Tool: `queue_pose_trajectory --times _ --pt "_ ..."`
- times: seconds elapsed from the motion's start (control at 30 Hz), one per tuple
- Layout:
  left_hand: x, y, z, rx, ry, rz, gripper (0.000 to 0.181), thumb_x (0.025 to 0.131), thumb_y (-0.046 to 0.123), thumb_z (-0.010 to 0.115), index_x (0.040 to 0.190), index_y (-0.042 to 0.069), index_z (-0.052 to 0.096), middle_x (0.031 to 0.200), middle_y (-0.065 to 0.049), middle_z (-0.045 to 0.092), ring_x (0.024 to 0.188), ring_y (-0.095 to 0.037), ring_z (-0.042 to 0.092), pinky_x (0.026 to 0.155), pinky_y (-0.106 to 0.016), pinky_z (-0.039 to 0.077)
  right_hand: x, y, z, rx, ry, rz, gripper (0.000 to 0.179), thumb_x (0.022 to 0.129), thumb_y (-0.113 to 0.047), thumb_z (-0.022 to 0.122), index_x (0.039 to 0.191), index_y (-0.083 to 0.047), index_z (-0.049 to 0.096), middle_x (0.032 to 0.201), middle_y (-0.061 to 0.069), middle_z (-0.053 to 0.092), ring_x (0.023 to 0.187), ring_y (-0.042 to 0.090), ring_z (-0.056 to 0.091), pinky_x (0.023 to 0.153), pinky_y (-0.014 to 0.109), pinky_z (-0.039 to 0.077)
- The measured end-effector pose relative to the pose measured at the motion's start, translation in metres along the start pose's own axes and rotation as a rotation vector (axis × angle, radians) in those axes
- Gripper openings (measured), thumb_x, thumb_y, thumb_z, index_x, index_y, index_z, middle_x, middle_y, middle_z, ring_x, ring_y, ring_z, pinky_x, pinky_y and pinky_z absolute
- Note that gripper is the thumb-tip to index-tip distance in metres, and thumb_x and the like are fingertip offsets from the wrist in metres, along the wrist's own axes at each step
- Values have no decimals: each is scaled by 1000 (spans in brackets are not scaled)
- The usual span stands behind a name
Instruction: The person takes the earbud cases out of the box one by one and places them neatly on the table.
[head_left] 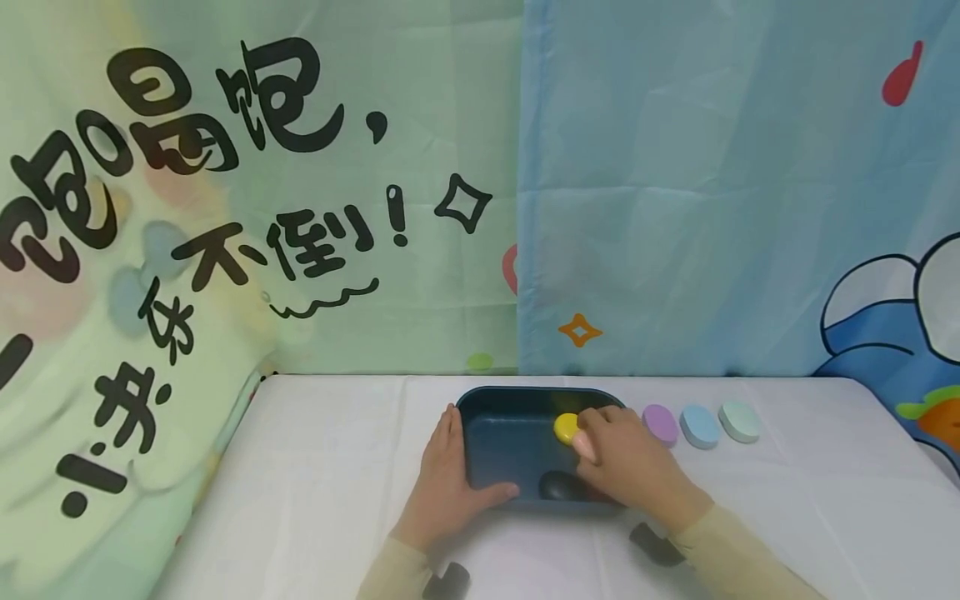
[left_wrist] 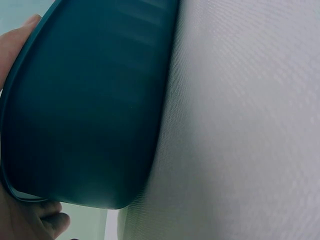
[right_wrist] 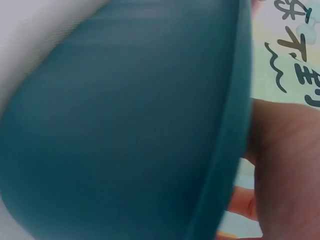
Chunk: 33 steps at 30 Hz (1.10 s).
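Note:
A dark blue-green rectangular tray (head_left: 510, 454) stands on the white-covered table. My left hand (head_left: 450, 479) holds its front left corner, fingers along the left wall and thumb over the front rim. My right hand (head_left: 626, 454) reaches in over the right side. Its curled fingers pinch a yellow disc (head_left: 566, 428), whose right part they cover. In the left wrist view the tray wall (left_wrist: 95, 100) fills much of the picture, with the thumb (left_wrist: 15, 45) at the rim. The right wrist view has the tray's outer wall (right_wrist: 125, 125) in front of the right hand (right_wrist: 287, 165).
To the right of the tray, a purple disc (head_left: 660, 426), a light blue disc (head_left: 701, 427) and a mint disc (head_left: 739, 421) lie in a row on the white cloth (head_left: 315, 475). Behind the table hang a printed green curtain (head_left: 420, 317) and a blue curtain (head_left: 675, 275).

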<state>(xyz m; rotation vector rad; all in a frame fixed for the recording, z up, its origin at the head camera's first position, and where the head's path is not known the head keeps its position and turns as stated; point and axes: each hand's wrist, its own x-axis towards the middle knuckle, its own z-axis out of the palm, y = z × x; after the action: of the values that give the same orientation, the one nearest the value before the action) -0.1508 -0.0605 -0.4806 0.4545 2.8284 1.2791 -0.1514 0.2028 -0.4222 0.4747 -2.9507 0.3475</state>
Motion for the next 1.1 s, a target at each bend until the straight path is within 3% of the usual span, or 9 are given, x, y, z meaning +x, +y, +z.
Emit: queue_pose_trajectory --times 0.23,0.5,0.73,0.93,1.1 --pt "1 -2 1 9 -5 5 125 77 61 79 159 -3 9 166 -22 8 153 -36 9 119 -55 22 -5 4 -6 60 55 -17 41 73 -11 75 111 0 66 111 15 66 99 35 58 89 51 54" --pt "1 -2 2 3 -6 8 126 77 61 79 159 -3 9 167 -21 7 153 -36 9 119 -55 21 -12 15 -7 116 114 -44 42 71 -8 76 111 0 65 111 14 66 98 36 58 89 52 51" --pt "0 -2 1 0 -6 9 125 77 60 79 159 -3 8 166 -22 7 153 -36 9 119 -55 21 -20 19 -18 137 24 75 48 74 -10 80 119 -1 66 120 20 62 107 39 56 92 58 51" --pt "0 -1 1 5 -1 11 125 77 60 79 159 -3 9 166 -23 8 152 -37 10 119 -55 22 -28 29 -27 88 52 34 47 73 -10 82 117 -2 67 118 21 62 105 40 58 89 57 53" --pt "0 -1 0 4 0 10 126 77 61 79 159 -3 8 166 -22 8 152 -37 11 119 -55 22 -35 36 -31 100 38 52 47 73 -11 84 116 -2 66 121 22 60 109 42 57 92 60 50"
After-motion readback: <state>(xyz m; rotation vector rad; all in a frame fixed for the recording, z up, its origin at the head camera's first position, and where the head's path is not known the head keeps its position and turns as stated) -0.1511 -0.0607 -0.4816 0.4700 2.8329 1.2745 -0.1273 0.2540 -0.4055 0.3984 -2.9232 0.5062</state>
